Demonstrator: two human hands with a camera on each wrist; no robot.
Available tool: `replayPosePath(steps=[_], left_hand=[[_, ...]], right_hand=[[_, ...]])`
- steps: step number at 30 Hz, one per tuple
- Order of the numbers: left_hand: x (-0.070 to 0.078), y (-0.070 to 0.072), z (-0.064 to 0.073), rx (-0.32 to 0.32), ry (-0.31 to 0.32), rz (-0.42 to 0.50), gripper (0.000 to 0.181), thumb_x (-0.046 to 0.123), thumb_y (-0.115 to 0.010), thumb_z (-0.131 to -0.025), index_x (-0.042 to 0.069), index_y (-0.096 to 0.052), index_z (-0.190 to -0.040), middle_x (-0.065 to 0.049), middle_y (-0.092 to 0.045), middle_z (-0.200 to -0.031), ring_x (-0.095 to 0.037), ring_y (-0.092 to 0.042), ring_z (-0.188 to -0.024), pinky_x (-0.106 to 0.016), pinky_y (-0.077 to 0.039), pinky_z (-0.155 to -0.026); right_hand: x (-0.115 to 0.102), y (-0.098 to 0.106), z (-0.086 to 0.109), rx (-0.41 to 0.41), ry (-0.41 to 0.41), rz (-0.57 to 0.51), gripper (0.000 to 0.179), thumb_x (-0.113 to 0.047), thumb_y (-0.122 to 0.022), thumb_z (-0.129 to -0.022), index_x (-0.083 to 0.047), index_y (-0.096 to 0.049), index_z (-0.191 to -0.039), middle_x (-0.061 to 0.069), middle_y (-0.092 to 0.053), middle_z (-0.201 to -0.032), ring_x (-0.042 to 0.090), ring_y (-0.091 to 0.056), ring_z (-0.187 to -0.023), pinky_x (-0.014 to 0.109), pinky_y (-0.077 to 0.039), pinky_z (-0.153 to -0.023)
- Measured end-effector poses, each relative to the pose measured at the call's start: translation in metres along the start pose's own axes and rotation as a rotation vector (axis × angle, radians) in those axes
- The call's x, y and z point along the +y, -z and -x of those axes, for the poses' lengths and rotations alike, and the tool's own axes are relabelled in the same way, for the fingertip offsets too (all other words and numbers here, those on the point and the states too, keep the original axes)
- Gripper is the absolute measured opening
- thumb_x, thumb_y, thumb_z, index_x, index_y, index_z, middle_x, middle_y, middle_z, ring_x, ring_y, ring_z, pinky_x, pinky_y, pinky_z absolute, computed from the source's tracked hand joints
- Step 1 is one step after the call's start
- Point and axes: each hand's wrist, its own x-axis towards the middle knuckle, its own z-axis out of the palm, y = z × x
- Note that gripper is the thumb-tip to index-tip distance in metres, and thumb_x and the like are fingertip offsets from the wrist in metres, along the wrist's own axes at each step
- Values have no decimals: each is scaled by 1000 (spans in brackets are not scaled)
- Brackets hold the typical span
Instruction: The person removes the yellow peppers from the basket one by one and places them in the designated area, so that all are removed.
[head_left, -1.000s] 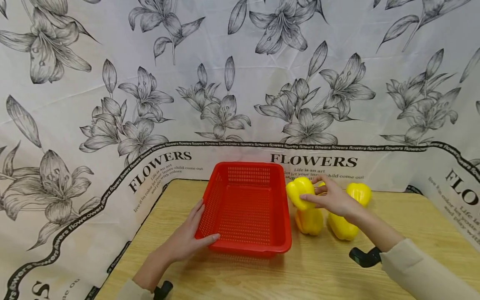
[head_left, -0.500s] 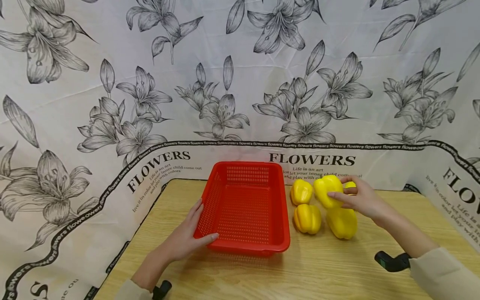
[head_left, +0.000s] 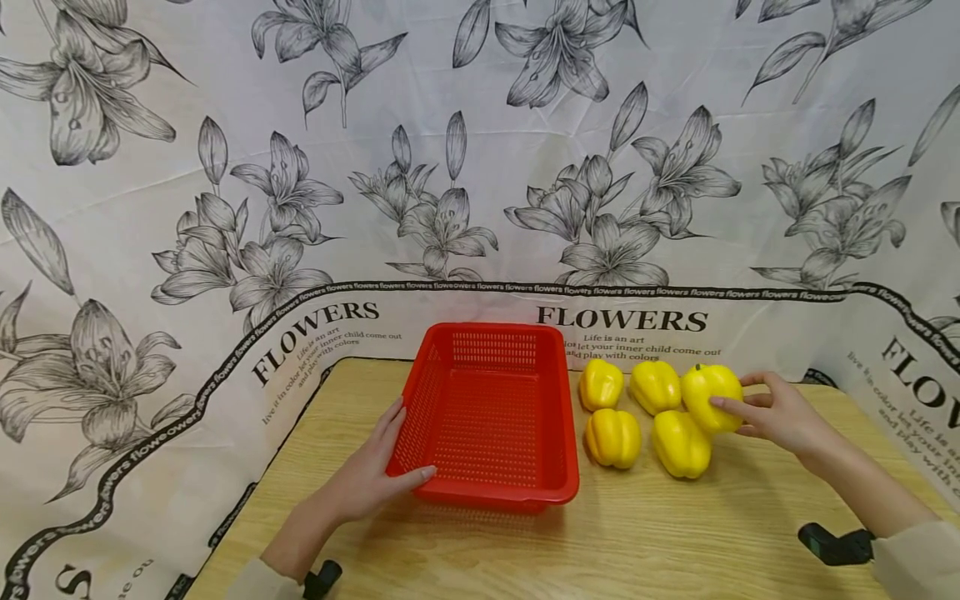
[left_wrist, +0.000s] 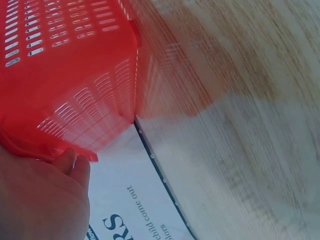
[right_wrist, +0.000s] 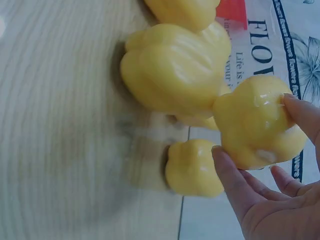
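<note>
My left hand (head_left: 365,473) holds the left front corner of an upright red plastic basket (head_left: 573,417), thumb over its front rim and fingers along the left side. In the left wrist view the fingers (left_wrist: 80,170) hook at the basket's rim. My right hand (head_left: 780,414) pinches a yellow bell pepper (head_left: 711,398) between thumb and fingers, raised over the table to the right of the basket. Several more yellow peppers (head_left: 613,438) lie beside the basket. One pepper (right_wrist: 192,167) shows on the table below the held one in the right wrist view; in the head view it is hidden.
The wooden table (head_left: 510,554) extends in front of the basket and to both sides. A white flower-printed cloth (head_left: 450,208) hangs behind and at the sides, meeting the table's back edge. A black wrist device (head_left: 832,546) sits below the right forearm.
My right hand has carried the pepper rightward, from beside the basket to the right end of the pepper group, uncovering those on the left. The left hand and basket stay put.
</note>
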Motion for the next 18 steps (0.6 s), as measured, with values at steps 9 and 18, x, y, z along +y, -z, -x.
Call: replayPosePath(steps=[9, 18], left_hand=[[0, 0, 0, -6, 4, 6, 107, 65, -66, -91, 18, -7, -166, 5, 1, -172, -34, -21, -154, -59, -30, -118], [0, 0, -1, -5, 0, 10, 108, 65, -65, -91, 17, -6, -166, 4, 1, -172, -35, -22, -154, -61, -30, -118]], right_hand=[[27, 10, 7, 17, -45, -53, 88, -42, -54, -106, 22, -9, -147, 54, -33, -139, 12, -67, -94, 34, -62, -81], [42, 15, 12, 10, -78, -103, 88, -43, -52, -107, 23, -8, -146, 53, -33, -138, 5, -67, -90, 36, -61, -83]])
